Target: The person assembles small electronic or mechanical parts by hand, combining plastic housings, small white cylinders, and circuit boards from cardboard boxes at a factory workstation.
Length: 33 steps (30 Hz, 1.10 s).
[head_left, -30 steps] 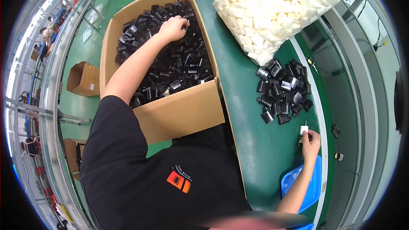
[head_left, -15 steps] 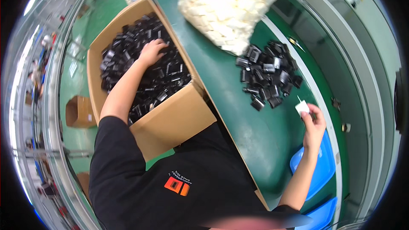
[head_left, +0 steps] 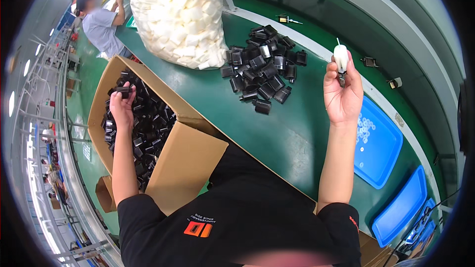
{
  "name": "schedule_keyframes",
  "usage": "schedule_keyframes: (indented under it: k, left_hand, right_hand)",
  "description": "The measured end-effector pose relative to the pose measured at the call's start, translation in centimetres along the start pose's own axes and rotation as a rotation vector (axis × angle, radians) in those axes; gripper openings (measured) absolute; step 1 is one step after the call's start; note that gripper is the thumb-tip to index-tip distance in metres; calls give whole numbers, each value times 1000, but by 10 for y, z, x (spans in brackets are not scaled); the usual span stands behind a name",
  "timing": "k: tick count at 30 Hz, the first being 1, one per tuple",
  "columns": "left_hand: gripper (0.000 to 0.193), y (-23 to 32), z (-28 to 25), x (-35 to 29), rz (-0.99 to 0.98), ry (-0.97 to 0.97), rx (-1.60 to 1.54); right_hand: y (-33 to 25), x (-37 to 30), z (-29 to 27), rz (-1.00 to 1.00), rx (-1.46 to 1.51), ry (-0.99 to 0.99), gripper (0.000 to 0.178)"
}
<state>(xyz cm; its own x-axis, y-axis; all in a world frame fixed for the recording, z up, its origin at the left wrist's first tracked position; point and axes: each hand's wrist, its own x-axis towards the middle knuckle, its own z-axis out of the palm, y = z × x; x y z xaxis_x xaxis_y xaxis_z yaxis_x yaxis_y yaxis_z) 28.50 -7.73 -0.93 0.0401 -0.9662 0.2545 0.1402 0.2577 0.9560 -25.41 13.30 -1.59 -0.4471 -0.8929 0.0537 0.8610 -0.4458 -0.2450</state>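
Observation:
My left hand [head_left: 122,110] is over the open cardboard box, its fingers closed on a small black plastic casing [head_left: 123,89]. Many similar black casings [head_left: 148,128] fill the box [head_left: 190,155] beneath it. Above the green table, my right hand [head_left: 344,96] pinches a small white plastic part [head_left: 340,59] upright. A thin pin sticks up from its top, and a dark metallic piece shows at its lower end between the fingers. A loose pile of black casings [head_left: 267,66] lies on the table between my hands.
A large clear bag of white plastic pieces [head_left: 178,15] stands at the far side of the green table [head_left: 287,138]. At right are a blue tray [head_left: 381,160] with small translucent rings and another blue tray [head_left: 403,212]. A person [head_left: 101,24] works at the far left.
My left hand has come up from among the casings with one in its fingers. My right hand has lifted the white part, now held upright. The view has turned rightward.

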Motion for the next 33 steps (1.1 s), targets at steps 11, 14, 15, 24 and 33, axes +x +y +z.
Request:
schedule_keyframes:
  k: [11,14,15,24,33]
  left_hand:
    - [40,69,233,-80,-152,-797,-102]
    - [45,66,283,-89,-103,-1036,117]
    - [45,61,295,-90,-5,-1095,127]
    - [35,6,310,-94,538,-1029,86]
    - [49,0,304,-99,456,-1117,327]
  right_hand:
    - [16,-22,30,-58,-405,-174,28]
    - [17,-33,38,-76,-512,-226,28]
    - [19,-36,43,-80,-544,-232,26]
    - [21,-54,63,-114,-1017,-295,32]
    - [31,-55,66,-92,-1345,-187,24]
